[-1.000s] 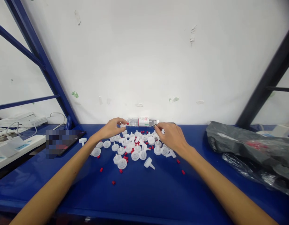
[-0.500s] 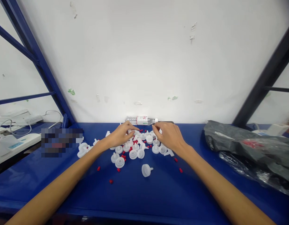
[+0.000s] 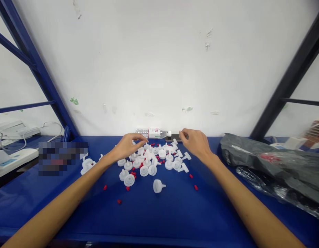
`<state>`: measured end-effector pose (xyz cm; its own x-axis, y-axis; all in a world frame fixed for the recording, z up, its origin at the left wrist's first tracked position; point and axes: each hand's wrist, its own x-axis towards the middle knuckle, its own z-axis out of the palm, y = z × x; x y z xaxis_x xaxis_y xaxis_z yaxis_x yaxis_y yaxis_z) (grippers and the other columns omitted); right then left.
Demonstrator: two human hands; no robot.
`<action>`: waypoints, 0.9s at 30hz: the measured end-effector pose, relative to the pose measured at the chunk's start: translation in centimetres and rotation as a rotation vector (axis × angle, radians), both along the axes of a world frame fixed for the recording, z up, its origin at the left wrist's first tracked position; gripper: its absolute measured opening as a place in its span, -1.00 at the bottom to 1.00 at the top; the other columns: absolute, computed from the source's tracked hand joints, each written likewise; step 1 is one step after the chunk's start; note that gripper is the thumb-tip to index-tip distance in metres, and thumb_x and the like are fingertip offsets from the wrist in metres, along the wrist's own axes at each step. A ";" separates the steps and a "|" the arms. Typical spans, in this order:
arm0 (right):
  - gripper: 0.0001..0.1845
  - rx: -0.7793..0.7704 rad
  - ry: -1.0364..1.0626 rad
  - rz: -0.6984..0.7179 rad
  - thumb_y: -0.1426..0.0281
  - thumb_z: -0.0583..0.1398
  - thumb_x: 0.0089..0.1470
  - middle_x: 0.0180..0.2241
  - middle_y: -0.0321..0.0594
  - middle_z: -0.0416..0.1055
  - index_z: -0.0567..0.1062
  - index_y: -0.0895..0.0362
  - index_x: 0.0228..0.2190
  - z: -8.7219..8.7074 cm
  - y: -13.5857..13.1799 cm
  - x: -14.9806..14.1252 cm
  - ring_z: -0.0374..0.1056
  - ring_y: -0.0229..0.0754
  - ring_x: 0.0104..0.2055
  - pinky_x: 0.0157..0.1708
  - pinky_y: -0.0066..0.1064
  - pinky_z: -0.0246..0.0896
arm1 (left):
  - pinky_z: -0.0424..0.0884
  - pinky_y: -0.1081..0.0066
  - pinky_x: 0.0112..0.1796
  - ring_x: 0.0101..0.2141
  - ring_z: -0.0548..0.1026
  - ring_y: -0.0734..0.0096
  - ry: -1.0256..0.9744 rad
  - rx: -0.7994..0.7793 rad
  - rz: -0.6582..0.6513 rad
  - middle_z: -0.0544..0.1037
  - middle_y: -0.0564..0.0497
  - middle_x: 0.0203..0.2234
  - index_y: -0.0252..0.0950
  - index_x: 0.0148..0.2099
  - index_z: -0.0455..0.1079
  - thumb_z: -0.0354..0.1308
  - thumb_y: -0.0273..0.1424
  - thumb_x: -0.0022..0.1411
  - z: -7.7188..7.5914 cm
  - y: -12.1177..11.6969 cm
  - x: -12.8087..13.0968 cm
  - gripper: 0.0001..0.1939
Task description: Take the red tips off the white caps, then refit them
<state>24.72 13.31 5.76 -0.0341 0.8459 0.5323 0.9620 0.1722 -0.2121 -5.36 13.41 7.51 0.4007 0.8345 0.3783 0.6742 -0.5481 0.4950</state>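
My left hand [image 3: 128, 146] is over the back left of a heap of white plastic nozzle caps [image 3: 147, 163], fingers stretched forward and apart; I see nothing held in it. Above the right rear of the heap, my right hand [image 3: 197, 142] is closed, thumb and forefinger together; anything between them is hidden. Small red tip caps [image 3: 134, 174] are mixed among the white ones. One white nozzle cap [image 3: 157, 186] lies on its side in front of the heap. More white nozzle caps [image 3: 87, 165] lie by my left forearm, which partly hides them.
A clear bottle [image 3: 152, 133] lies along the wall, beside a dark phone [image 3: 172, 138]. Grey plastic bags [image 3: 268, 165] cover the right of the blue table [image 3: 159, 217]. On the left are a power strip [image 3: 14, 162] and a blurred-out object [image 3: 62, 158].
My left hand moved from beside the bottle, where it held a red-tipped nozzle cap, to over the heap without it. The front nozzle cap turned. My right hand moved right, uncovering the phone.
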 end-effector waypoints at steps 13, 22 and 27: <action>-0.50 -0.228 -0.045 -0.196 0.18 0.00 0.42 -0.36 -0.04 0.59 0.62 0.08 -0.37 -1.6 2.0 3.7 0.49 0.01 -0.30 -0.41 -0.33 -0.02 | 0.46 0.01 0.11 0.04 0.55 0.15 0.052 0.167 0.549 0.61 -0.08 0.00 -0.28 -0.01 0.53 0.19 -0.17 0.45 -0.1 5.0 -11.9 -0.71; -0.49 -0.282 -0.080 -0.161 0.17 -0.01 0.42 -0.35 -0.01 0.60 0.63 0.06 -0.36 -1.8 2.3 3.3 0.53 0.09 -0.22 -0.40 -0.30 0.02 | 0.56 0.08 0.00 -0.01 0.57 0.15 -0.090 -0.140 0.665 0.57 -0.09 0.07 -0.26 0.13 0.49 0.21 -0.17 0.44 -2.2 7.3 -17.6 -0.66; -0.50 -0.281 -0.075 -0.153 0.16 0.00 0.42 -0.34 -0.02 0.60 0.64 0.07 -0.34 -1.8 2.4 3.5 0.53 0.08 -0.23 -0.41 -0.30 0.02 | 0.58 0.11 -0.05 -0.05 0.59 0.18 -0.253 -0.306 0.685 0.58 -0.10 0.04 -0.30 0.14 0.47 0.22 -0.18 0.44 -2.0 7.1 -19.2 -0.64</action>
